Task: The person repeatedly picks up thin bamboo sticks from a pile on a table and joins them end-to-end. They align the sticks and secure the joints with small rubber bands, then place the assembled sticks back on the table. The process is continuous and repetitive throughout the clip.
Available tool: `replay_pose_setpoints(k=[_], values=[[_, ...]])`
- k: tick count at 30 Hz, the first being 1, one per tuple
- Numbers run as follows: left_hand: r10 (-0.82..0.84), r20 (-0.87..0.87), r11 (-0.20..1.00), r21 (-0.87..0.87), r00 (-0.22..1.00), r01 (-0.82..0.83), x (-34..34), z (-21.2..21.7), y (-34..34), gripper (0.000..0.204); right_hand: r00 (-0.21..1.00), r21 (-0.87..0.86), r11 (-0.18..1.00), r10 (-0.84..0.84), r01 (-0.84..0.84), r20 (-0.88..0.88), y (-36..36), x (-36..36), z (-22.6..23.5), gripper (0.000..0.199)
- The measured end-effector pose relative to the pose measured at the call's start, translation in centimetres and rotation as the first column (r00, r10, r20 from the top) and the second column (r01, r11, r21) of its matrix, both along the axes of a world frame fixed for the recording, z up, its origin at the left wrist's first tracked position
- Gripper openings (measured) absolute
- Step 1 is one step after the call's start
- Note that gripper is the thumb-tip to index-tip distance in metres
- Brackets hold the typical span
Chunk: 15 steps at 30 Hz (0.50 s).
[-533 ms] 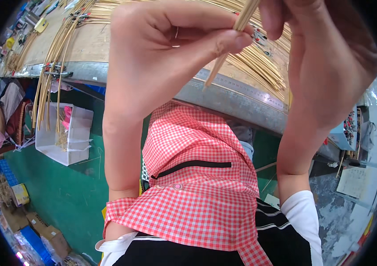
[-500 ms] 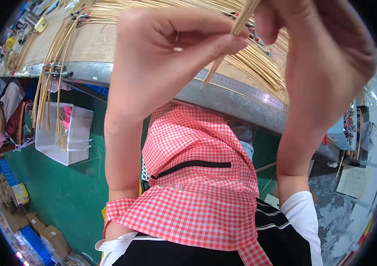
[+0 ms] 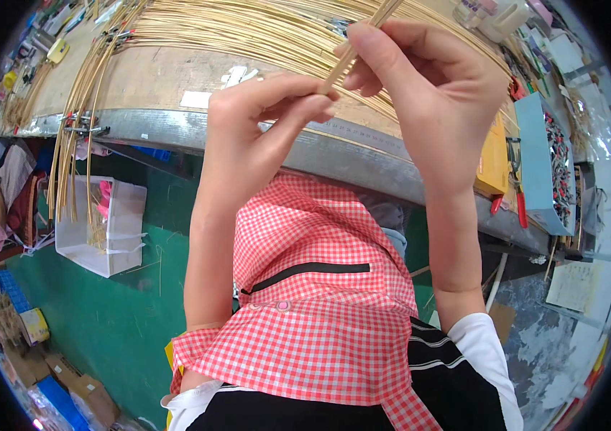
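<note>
Both my hands are raised close to the camera over a wooden workbench [image 3: 162,86]. My left hand [image 3: 255,136] pinches the lower end of a thin pale bamboo strip [image 3: 352,50] between thumb and fingertips. My right hand [image 3: 428,86] grips the same strip a little higher, fingers curled around it. The strip runs up and out of the top of the picture. Behind it, a wide sheaf of long bamboo strips [image 3: 248,32] lies across the bench. A red and white checked apron [image 3: 305,316] covers my lap below.
A white plastic bin [image 3: 100,226] stands on the green floor [image 3: 97,316] at the left. Bamboo strips hang over the bench's left edge [image 3: 68,165]. A blue box [image 3: 539,165], red-handled pliers [image 3: 520,201] and yellow card [image 3: 496,158] lie at the right. Cardboard boxes [image 3: 68,388] sit at lower left.
Both hands shifted slightly right and down in view, still holding the strip; the left fingertips have slid along its lower end.
</note>
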<state>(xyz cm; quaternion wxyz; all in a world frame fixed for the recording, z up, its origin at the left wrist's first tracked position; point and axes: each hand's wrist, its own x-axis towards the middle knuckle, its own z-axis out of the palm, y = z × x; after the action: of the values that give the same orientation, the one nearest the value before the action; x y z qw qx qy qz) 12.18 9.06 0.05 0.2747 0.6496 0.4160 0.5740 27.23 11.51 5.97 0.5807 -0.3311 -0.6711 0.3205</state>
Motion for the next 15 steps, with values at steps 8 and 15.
replay_pose_setpoints(k=[8, 15], values=[[0.418, -0.341, 0.908, 0.157, 0.842, -0.388, -1.2, -2.5, -3.1, 0.014, 0.978, -0.284, 0.936, 0.204, -0.210, -0.050, 1.9, -1.1, -5.2, 0.018], [0.398, -0.083, 0.913, -0.056, 0.913, -0.403, -2.7, -4.2, -2.9, 0.012, 0.629, 0.291, 0.902, -0.431, 0.318, 0.647, 13.4, 6.1, -9.3, 0.023]])
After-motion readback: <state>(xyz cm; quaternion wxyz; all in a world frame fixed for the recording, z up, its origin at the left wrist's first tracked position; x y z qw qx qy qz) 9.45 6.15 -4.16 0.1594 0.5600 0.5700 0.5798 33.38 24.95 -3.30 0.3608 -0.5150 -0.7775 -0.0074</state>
